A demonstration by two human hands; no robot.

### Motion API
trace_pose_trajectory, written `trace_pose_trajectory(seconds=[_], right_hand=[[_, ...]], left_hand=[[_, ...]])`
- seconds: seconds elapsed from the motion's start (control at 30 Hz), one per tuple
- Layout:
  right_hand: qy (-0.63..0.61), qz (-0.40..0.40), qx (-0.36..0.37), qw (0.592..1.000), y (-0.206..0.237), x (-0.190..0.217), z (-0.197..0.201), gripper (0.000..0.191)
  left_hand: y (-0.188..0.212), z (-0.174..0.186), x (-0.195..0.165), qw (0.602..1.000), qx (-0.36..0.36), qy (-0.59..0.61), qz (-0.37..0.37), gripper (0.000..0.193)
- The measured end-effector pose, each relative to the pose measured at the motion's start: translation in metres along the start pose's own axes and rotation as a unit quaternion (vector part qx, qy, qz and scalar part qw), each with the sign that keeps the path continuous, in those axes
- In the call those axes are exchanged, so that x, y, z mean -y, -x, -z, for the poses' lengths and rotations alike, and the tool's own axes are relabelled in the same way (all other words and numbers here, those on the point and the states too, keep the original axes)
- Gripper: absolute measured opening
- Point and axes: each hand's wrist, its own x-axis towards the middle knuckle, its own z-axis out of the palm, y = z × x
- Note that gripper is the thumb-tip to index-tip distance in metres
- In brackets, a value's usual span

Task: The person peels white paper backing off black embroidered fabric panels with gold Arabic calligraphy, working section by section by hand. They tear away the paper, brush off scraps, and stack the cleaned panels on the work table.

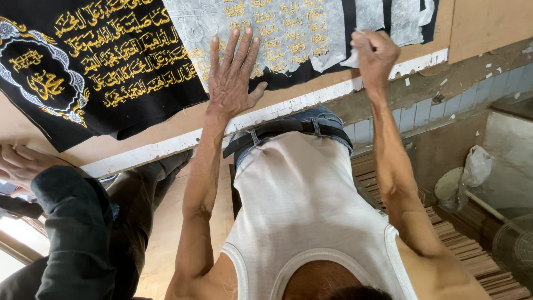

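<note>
1. Backing paper (288, 33), thin and whitish, covers part of a black cloth (111, 61) with gold embroidery, spread on a wooden surface (183, 119).
2. Left hand (232, 75) lies flat and unclenched, fingers spread, pressing paper and cloth down.
3. Right hand (375, 55) is clenched on a torn strip of the paper, pulling it up at the cloth's right part.
4. Judged progress: the left stretch of cloth shows bare embroidery; the middle and right patches remain covered.
5. Another person's hand (19, 164) rests at the surface's left edge.
</note>
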Motion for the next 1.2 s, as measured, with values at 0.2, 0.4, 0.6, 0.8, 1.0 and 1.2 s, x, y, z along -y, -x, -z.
trace_pose_trajectory(seconds=[0.2, 0.4, 0.6, 0.8, 1.0, 1.2], right_hand=[[0.033, 0.012, 0.063, 0.997, 0.005, 0.050, -0.005, 0.020], [0.245, 0.243, 0.076, 0.936, 0.017, 0.114, -0.021, 0.045], [0.207, 0.284, 0.130, 0.927, -0.009, 0.108, -0.015, 0.030], [0.149, 0.261, 0.181, 0.936, -0.012, 0.062, -0.002, 0.010], [0.163, 0.147, 0.075, 0.973, -0.025, -0.005, -0.007, 0.026], [0.124, 0.112, -0.028, 0.986, -0.045, -0.003, 0.053, 0.010]], left_hand=[[-0.026, -0.007, -0.030, 0.999, 0.014, 0.043, -0.017, 0.096], [-0.061, -0.038, -0.059, 0.997, 0.002, -0.025, -0.074, 0.095], [-0.058, -0.039, -0.056, 0.995, 0.021, -0.045, -0.086, 0.097], [-0.059, -0.039, -0.056, 0.996, 0.001, -0.009, -0.093, 0.077], [-0.054, -0.048, -0.053, 0.989, -0.065, -0.083, -0.104, 0.070], [-0.057, -0.049, -0.057, 0.993, -0.061, -0.039, -0.097, 0.072]])
